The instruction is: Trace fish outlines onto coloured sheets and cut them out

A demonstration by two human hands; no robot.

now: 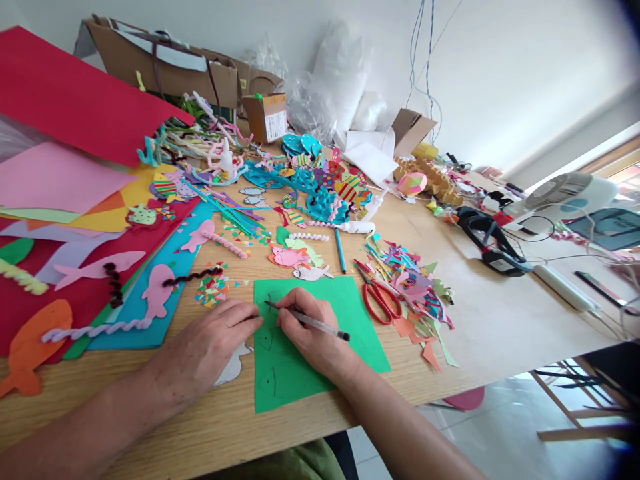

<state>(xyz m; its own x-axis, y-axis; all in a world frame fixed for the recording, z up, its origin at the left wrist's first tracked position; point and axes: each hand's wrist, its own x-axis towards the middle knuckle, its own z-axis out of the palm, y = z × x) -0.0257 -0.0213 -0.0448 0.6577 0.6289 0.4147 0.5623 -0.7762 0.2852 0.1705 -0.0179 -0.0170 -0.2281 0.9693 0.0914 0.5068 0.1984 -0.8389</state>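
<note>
A sheet of green paper lies on the table in front of me, with several dark outlines drawn down its left side. My right hand pinches a clear pen with a black end, its tip at the topmost drawing. Resting flat, my left hand has its fingertips at the sheet's left edge and holds nothing. Partly under that hand is a pale paper cut-out. Just beyond the sheet are a white paper fish and pink paper fish.
Red-handled scissors lie right of the sheet, beside a heap of paper scraps. A blue marker lies behind it. Coloured sheets and an orange fish cover the left. Glue bottles, boxes and a white fan stand farther off.
</note>
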